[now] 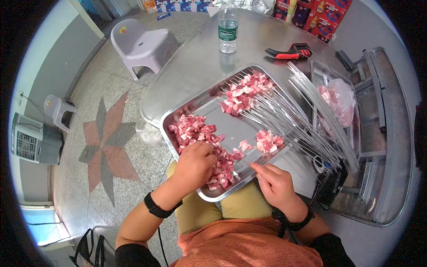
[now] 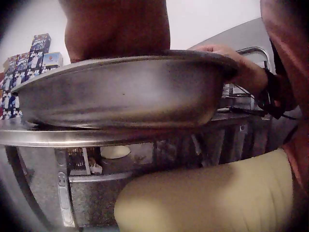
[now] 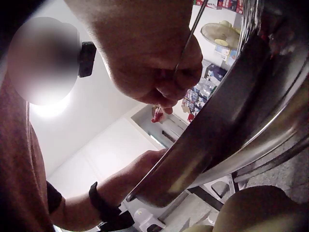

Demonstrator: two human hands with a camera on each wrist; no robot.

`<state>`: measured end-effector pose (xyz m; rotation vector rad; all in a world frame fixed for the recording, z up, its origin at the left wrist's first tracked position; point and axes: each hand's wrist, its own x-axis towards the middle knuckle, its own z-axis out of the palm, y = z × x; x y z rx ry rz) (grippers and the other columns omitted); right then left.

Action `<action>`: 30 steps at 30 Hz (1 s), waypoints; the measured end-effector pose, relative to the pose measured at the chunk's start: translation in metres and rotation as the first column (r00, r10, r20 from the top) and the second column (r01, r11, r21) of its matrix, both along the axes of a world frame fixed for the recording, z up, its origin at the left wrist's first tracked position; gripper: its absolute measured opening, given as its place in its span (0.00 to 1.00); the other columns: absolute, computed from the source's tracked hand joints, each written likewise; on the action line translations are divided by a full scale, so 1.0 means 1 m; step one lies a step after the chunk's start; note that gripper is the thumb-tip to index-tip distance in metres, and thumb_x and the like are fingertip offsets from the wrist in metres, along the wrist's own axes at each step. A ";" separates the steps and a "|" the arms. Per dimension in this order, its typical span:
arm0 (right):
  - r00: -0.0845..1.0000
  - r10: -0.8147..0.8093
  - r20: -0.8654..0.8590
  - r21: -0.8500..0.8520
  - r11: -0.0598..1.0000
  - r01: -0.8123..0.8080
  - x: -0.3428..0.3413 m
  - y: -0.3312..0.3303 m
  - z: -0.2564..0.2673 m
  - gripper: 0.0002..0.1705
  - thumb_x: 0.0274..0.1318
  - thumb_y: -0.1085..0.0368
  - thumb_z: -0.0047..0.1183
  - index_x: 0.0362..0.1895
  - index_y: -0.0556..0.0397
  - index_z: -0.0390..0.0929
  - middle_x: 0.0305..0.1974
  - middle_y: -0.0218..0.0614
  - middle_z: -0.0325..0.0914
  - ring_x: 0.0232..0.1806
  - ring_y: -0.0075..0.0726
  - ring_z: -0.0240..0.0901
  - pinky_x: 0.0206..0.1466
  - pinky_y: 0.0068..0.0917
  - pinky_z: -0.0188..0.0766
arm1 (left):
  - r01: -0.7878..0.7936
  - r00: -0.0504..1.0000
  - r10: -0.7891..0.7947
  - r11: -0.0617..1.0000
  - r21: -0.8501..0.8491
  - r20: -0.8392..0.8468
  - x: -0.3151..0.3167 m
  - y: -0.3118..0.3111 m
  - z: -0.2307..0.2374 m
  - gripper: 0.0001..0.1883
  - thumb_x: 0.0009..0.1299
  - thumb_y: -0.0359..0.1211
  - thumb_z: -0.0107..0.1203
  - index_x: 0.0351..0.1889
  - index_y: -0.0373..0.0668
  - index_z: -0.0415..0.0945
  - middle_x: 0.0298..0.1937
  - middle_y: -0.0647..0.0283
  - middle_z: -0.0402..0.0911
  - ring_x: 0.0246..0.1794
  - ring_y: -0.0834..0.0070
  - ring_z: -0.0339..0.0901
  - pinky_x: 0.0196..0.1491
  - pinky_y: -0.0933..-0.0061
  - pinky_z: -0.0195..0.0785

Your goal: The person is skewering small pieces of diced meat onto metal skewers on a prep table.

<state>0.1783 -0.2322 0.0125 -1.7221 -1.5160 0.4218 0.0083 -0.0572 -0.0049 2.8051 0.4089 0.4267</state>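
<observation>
A metal tray [image 1: 165, 116] of diced raw meat is in front of me, close over my lap. My left hand [image 1: 194, 165] is at the loose meat pile [image 1: 195, 129] on the tray's left side, fingers bent down into it and their tips hidden. Past the tray's near edge, my right hand [image 1: 276, 184] grips a thin metal skewer [image 3: 191, 38], which crosses the palm in the right wrist view. A small red piece of meat [image 3: 157, 115] shows at its fingertips. Filled meat skewers [image 1: 247, 93] lie at the tray's far side, and paler fatty chunks [image 1: 268, 140] sit near its right edge.
Bare skewers [image 1: 307, 102] lie in a bundle at the right, near scissors [image 1: 318, 163] and a bag of meat [image 1: 340, 100]. A water bottle [image 1: 228, 31] and a red-black tool [image 1: 289, 52] stand or lie farther back on the metal table [image 1: 191, 58]. A plastic chair [image 1: 141, 44] is beyond.
</observation>
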 end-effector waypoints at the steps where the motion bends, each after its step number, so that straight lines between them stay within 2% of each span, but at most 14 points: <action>1: 1.000 -0.001 0.001 0.000 1.000 0.001 0.001 0.000 0.001 0.21 0.45 0.74 0.48 0.48 0.51 0.73 0.25 0.40 0.70 0.23 0.45 0.70 0.26 0.34 0.68 | 0.002 1.000 0.000 0.997 -0.076 0.028 -0.003 0.003 0.001 0.08 0.42 0.26 0.56 0.22 0.43 0.73 0.30 0.63 0.70 0.34 0.63 0.68 0.36 0.64 0.63; 3: 1.000 -0.002 -0.006 -0.028 1.000 0.002 0.003 -0.002 0.002 0.21 0.46 0.74 0.48 0.48 0.51 0.73 0.25 0.40 0.70 0.23 0.45 0.70 0.26 0.34 0.68 | 0.005 0.998 0.004 0.988 -0.152 0.055 -0.009 0.007 0.004 0.07 0.43 0.25 0.55 0.22 0.42 0.73 0.30 0.62 0.71 0.34 0.62 0.69 0.37 0.64 0.63; 5: 1.000 -0.001 -0.011 -0.020 1.000 0.001 0.004 -0.001 -0.001 0.21 0.46 0.74 0.48 0.48 0.51 0.72 0.25 0.40 0.70 0.23 0.45 0.70 0.26 0.34 0.68 | -0.130 0.972 0.179 0.949 -0.288 0.150 -0.015 0.009 0.012 0.06 0.46 0.24 0.57 0.22 0.43 0.73 0.31 0.61 0.74 0.36 0.62 0.72 0.43 0.65 0.64; 6: 1.000 0.001 -0.015 -0.012 1.000 -0.001 0.003 -0.001 -0.002 0.21 0.46 0.74 0.47 0.48 0.51 0.72 0.25 0.40 0.70 0.23 0.45 0.70 0.25 0.34 0.67 | -0.166 0.972 0.205 0.943 -0.289 0.113 -0.018 0.011 0.016 0.03 0.52 0.23 0.54 0.23 0.41 0.72 0.34 0.61 0.75 0.39 0.66 0.73 0.45 0.69 0.64; 7: 1.000 0.005 -0.016 -0.012 1.000 -0.005 0.003 0.000 -0.002 0.21 0.46 0.74 0.47 0.48 0.51 0.72 0.25 0.40 0.70 0.23 0.45 0.70 0.25 0.34 0.67 | -0.170 0.971 0.209 0.942 -0.289 0.112 -0.021 0.012 0.016 0.03 0.52 0.23 0.54 0.23 0.41 0.72 0.34 0.61 0.75 0.39 0.66 0.73 0.45 0.69 0.64; 9: 1.000 0.016 -0.010 0.003 1.000 -0.016 0.002 0.002 -0.001 0.21 0.46 0.75 0.48 0.49 0.51 0.72 0.25 0.40 0.70 0.23 0.45 0.69 0.25 0.34 0.67 | -0.147 0.918 0.369 0.652 -0.744 0.142 -0.027 0.014 0.010 0.02 0.58 0.23 0.51 0.27 0.39 0.70 0.33 0.63 0.75 0.37 0.71 0.73 0.41 0.74 0.66; 10: 1.000 0.017 -0.011 -0.001 1.000 -0.017 0.001 0.002 0.000 0.21 0.46 0.75 0.48 0.49 0.51 0.72 0.25 0.40 0.70 0.23 0.45 0.69 0.25 0.34 0.67 | 0.055 0.886 0.393 0.437 -0.898 0.246 -0.028 0.015 0.001 0.01 0.64 0.26 0.47 0.33 0.41 0.69 0.36 0.63 0.76 0.39 0.75 0.75 0.41 0.77 0.67; 11: 1.000 0.022 -0.017 0.001 1.000 -0.022 0.001 0.003 0.001 0.22 0.46 0.74 0.48 0.49 0.51 0.72 0.25 0.40 0.70 0.23 0.45 0.69 0.25 0.34 0.67 | 0.056 0.886 0.394 0.434 -0.899 0.245 -0.030 0.014 0.002 0.01 0.64 0.26 0.47 0.33 0.41 0.69 0.36 0.63 0.76 0.39 0.75 0.75 0.41 0.77 0.67; 13: 0.999 0.029 -0.019 0.003 1.000 -0.029 -0.002 0.004 0.002 0.22 0.45 0.74 0.48 0.49 0.51 0.72 0.25 0.39 0.70 0.23 0.44 0.69 0.25 0.34 0.68 | 0.125 0.810 0.586 -0.151 -0.981 0.013 -0.028 0.008 0.021 0.02 0.67 0.29 0.46 0.36 0.43 0.67 0.38 0.60 0.77 0.39 0.71 0.77 0.42 0.75 0.69; 14: 0.999 0.042 -0.007 -0.016 0.999 -0.042 -0.004 0.004 0.002 0.22 0.46 0.74 0.48 0.49 0.50 0.72 0.24 0.39 0.69 0.22 0.44 0.69 0.25 0.34 0.68 | 0.142 0.805 0.594 -0.209 -0.967 -0.010 -0.030 0.006 0.018 0.04 0.69 0.33 0.46 0.38 0.44 0.68 0.40 0.58 0.77 0.41 0.70 0.77 0.42 0.75 0.70; 15: 0.998 0.056 0.004 -0.034 0.998 -0.055 -0.006 0.004 0.003 0.22 0.46 0.73 0.48 0.49 0.50 0.72 0.24 0.38 0.69 0.22 0.43 0.69 0.25 0.34 0.68 | 0.146 0.802 0.598 -0.207 -0.967 -0.007 -0.030 0.004 0.018 0.04 0.69 0.33 0.46 0.38 0.44 0.68 0.40 0.58 0.77 0.41 0.70 0.77 0.42 0.75 0.70; 17: 0.996 0.092 0.004 -0.053 0.994 -0.092 -0.013 0.002 0.001 0.22 0.46 0.73 0.48 0.50 0.50 0.72 0.23 0.38 0.68 0.22 0.43 0.69 0.25 0.34 0.68 | 0.238 0.763 0.645 -0.327 -0.915 -0.032 -0.027 -0.004 0.020 0.05 0.69 0.33 0.46 0.39 0.44 0.68 0.40 0.58 0.77 0.41 0.69 0.77 0.42 0.75 0.70; 25: 0.991 0.108 0.074 -0.043 0.994 -0.105 -0.025 0.006 0.004 0.24 0.45 0.72 0.49 0.51 0.50 0.71 0.22 0.37 0.67 0.21 0.42 0.68 0.24 0.34 0.68 | 0.307 0.650 0.757 -0.349 -0.885 -0.073 -0.018 -0.024 0.016 0.08 0.66 0.28 0.49 0.43 0.41 0.69 0.44 0.58 0.76 0.45 0.70 0.76 0.47 0.74 0.71; 30: 0.988 0.107 0.113 -0.039 0.994 -0.103 -0.025 0.006 0.007 0.24 0.45 0.73 0.49 0.51 0.50 0.72 0.23 0.37 0.67 0.21 0.42 0.68 0.24 0.34 0.68 | 0.360 0.654 0.754 -0.372 -0.856 -0.053 -0.019 -0.026 0.023 0.11 0.67 0.28 0.47 0.48 0.39 0.68 0.47 0.56 0.76 0.47 0.69 0.75 0.50 0.72 0.70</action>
